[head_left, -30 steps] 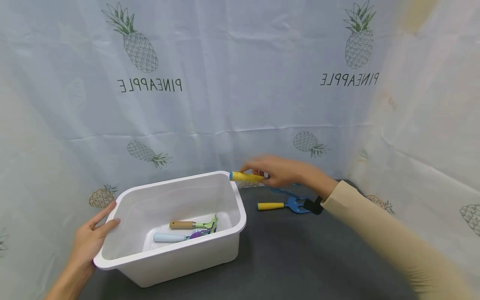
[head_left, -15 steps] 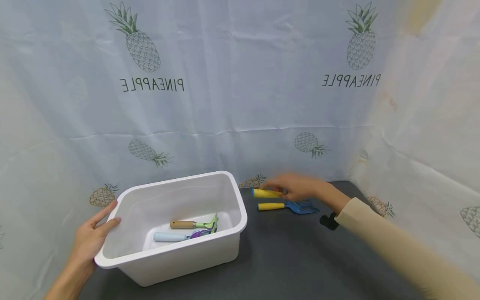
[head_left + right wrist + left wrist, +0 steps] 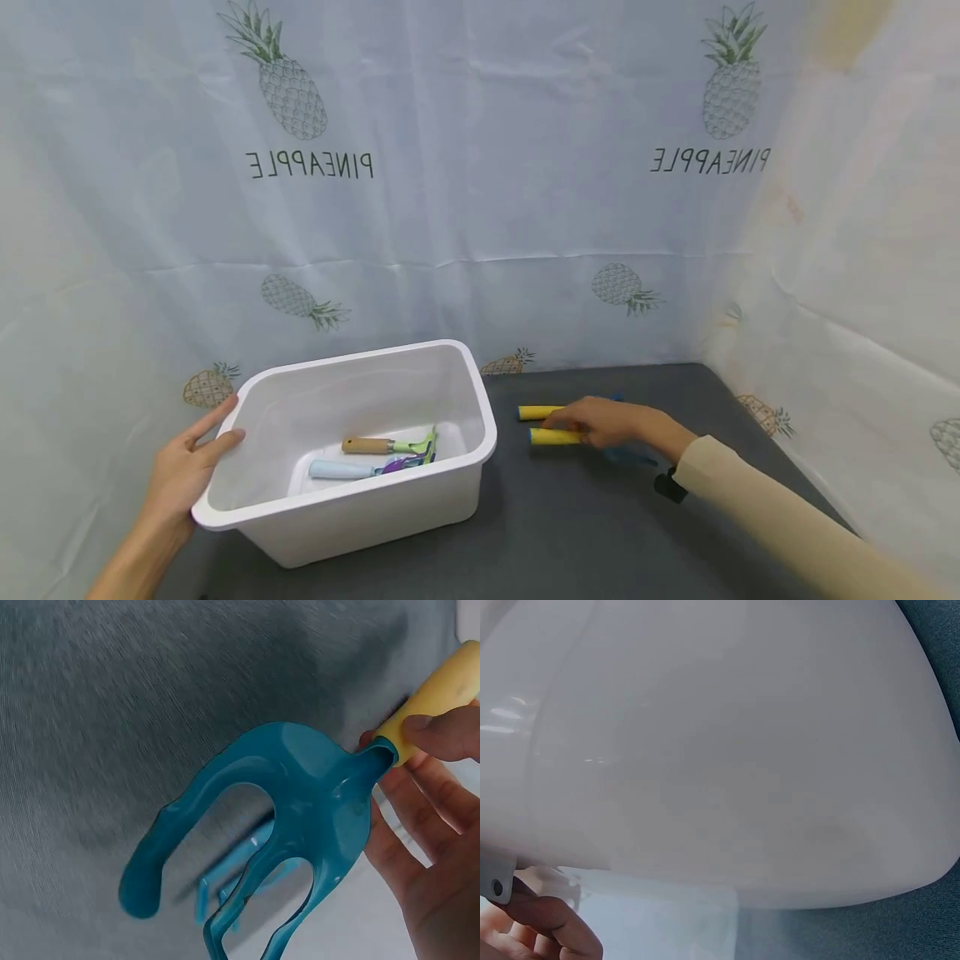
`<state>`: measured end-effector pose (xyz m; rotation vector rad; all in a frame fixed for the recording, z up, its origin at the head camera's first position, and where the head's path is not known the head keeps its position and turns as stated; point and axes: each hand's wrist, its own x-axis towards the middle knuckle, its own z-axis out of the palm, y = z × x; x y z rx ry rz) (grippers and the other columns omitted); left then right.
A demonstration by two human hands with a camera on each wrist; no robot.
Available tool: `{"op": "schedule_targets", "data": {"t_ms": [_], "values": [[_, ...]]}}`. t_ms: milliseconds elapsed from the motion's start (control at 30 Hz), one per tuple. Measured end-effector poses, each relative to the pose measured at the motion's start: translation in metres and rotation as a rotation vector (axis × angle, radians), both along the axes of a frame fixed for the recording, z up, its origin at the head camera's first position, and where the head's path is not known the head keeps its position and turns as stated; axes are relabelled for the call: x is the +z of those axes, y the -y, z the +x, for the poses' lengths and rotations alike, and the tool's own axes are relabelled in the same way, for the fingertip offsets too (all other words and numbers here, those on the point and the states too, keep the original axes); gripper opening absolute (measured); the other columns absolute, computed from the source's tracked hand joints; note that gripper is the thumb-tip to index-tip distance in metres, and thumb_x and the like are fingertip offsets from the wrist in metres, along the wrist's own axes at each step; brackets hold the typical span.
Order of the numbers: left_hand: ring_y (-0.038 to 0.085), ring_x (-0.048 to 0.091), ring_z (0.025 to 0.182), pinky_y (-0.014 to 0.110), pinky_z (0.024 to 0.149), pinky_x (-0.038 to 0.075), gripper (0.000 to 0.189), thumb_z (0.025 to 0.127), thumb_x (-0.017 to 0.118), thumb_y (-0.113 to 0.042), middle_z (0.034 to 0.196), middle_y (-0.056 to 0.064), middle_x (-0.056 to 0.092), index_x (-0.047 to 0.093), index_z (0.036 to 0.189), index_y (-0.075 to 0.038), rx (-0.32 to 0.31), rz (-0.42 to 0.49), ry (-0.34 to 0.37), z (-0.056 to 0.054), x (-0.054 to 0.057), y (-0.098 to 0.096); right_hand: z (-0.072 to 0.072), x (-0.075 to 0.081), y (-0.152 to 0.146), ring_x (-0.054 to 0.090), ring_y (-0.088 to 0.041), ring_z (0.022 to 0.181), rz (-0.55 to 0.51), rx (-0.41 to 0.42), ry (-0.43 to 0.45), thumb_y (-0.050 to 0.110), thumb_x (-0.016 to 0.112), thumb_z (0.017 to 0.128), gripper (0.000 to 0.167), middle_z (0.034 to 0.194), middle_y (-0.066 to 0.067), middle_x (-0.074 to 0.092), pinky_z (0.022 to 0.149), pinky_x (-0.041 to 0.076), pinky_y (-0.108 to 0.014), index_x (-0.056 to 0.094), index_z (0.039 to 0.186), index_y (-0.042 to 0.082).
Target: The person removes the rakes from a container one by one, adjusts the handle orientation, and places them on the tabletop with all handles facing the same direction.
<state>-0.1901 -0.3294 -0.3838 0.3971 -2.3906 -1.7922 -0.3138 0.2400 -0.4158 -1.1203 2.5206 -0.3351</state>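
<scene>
My left hand (image 3: 180, 471) grips the left rim of a white plastic tub (image 3: 367, 533), thumb over the edge. In the left wrist view its curled fingers (image 3: 555, 926) show below the tub's wall (image 3: 742, 750). My right hand (image 3: 611, 421) holds a garden hand fork by its yellow handle (image 3: 553, 437), low over the dark table. The right wrist view shows the fork's blue tined head (image 3: 311, 787) and my thumb on the handle. Behind it lies a second blue tool with bent tines (image 3: 240, 862). Its yellow handle (image 3: 536, 412) shows just beyond my right fingers.
Inside the tub lie a wooden-handled green tool (image 3: 367, 446) and a light-blue-handled tool (image 3: 337, 470) with a purple part by its head. A pale pineapple-print curtain (image 3: 480, 208) borders the dark table (image 3: 570, 533) at the back and sides.
My right hand has moved away from the tub's right rim, rightward and down to the table, with a yellow handle in its grip in each frame. My left hand and the tub stay put.
</scene>
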Motion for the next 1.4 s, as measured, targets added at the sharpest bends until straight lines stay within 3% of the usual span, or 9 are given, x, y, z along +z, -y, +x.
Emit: {"op": "schedule_targets", "data": {"t_ms": [233,600,833,1100,1400], "values": [[-0.001,0.072,0.075,0.026,0.063,0.062,0.067,0.100,0.070,-0.023,0.093,-0.042,0.060,0.038,0.159,-0.028,-0.015,0.079,-0.019,0.001,0.001,-0.001,0.004,-0.012,0.006,0.045,-0.004,0.068,0.000,0.013,0.023,-0.016,0.055,0.091,0.067,0.089,-0.004,0.068,0.068,0.045,-0.023,0.060,0.142,0.027],[0.000,0.073,0.078,0.027,0.064,0.063,0.069,0.099,0.072,-0.027,0.105,-0.040,0.058,0.039,0.159,-0.027,-0.025,0.118,-0.029,-0.001,-0.005,0.000,0.004,-0.025,0.008,0.036,-0.005,0.061,0.043,-0.014,0.009,-0.014,0.055,0.091,0.064,0.076,0.006,0.057,0.061,0.035,-0.023,0.061,0.140,0.027],[0.001,0.073,0.076,0.026,0.061,0.062,0.068,0.101,0.069,-0.023,0.095,-0.037,0.066,0.036,0.160,-0.029,-0.059,0.140,-0.040,0.000,-0.004,0.003,0.008,-0.028,0.007,0.053,-0.006,0.083,0.036,-0.040,-0.025,-0.011,0.059,0.091,0.062,0.109,0.004,0.066,0.070,0.047,-0.027,0.061,0.141,0.026],[-0.001,0.073,0.078,0.026,0.063,0.062,0.070,0.099,0.071,-0.023,0.102,-0.042,0.060,0.037,0.160,-0.028,-0.056,0.137,-0.047,0.000,-0.003,0.005,0.007,-0.029,0.010,0.046,-0.004,0.070,0.018,-0.005,-0.028,-0.016,0.056,0.089,0.071,0.093,0.005,0.065,0.065,0.042,-0.022,0.059,0.144,0.027],[0.003,0.074,0.077,0.029,0.063,0.063,0.071,0.097,0.074,-0.023,0.098,-0.041,0.062,0.039,0.159,-0.026,-0.044,0.149,-0.054,-0.001,-0.006,0.006,0.007,-0.029,0.012,0.050,-0.004,0.075,0.028,-0.027,-0.022,-0.018,0.055,0.088,0.073,0.101,0.004,0.068,0.065,0.043,-0.023,0.059,0.144,0.029]]}}
